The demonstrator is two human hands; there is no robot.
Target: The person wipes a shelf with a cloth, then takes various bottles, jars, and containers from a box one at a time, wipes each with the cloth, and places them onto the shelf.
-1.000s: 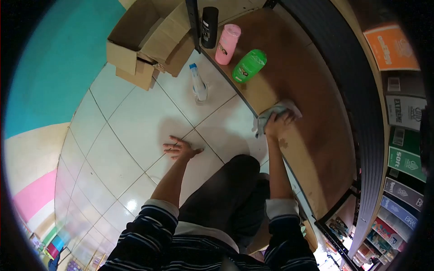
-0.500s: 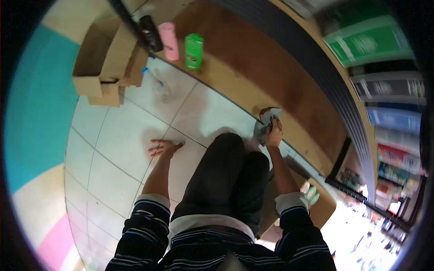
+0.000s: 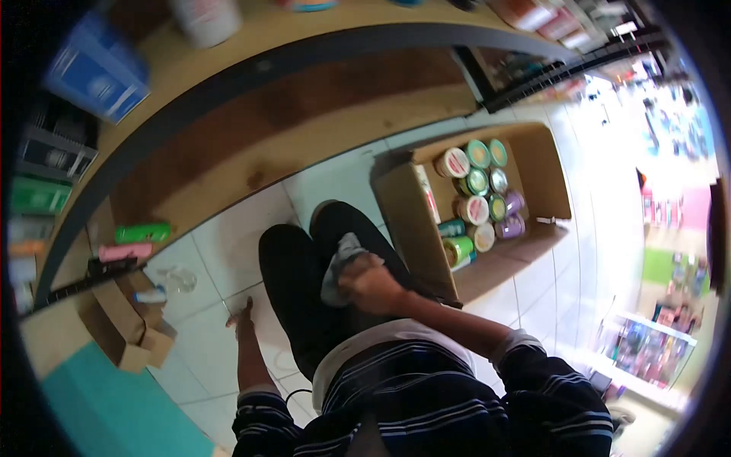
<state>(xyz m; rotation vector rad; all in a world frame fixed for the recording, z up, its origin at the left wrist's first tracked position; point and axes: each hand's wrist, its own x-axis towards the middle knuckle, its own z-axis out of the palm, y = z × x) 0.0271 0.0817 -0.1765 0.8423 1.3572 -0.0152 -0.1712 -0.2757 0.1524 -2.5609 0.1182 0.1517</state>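
Note:
My right hand (image 3: 375,288) is closed around a crumpled grey cloth (image 3: 335,274), held over my dark-trousered knees. My left hand (image 3: 241,314) is propped on the white tiled floor (image 3: 213,346), left of my legs; its fingers are partly out of sight, but it looks open and holds nothing. In front of my knees runs the bottom wooden shelf board (image 3: 304,148), with dark smudges on its surface. To the right of my legs stands a cardboard box (image 3: 544,156) holding several lidded jars (image 3: 478,181).
A green bottle (image 3: 143,232) and a pink bottle (image 3: 126,252) lie at the shelf's left end. A clear bottle (image 3: 180,279) is on the floor, beside an open carton (image 3: 114,324). Boxed goods (image 3: 99,68) line the shelf above.
My view has swung to the right, bringing the box of jars into sight. My right hand has drawn the cloth back from the shelf edge to over my knees. My left hand stays down.

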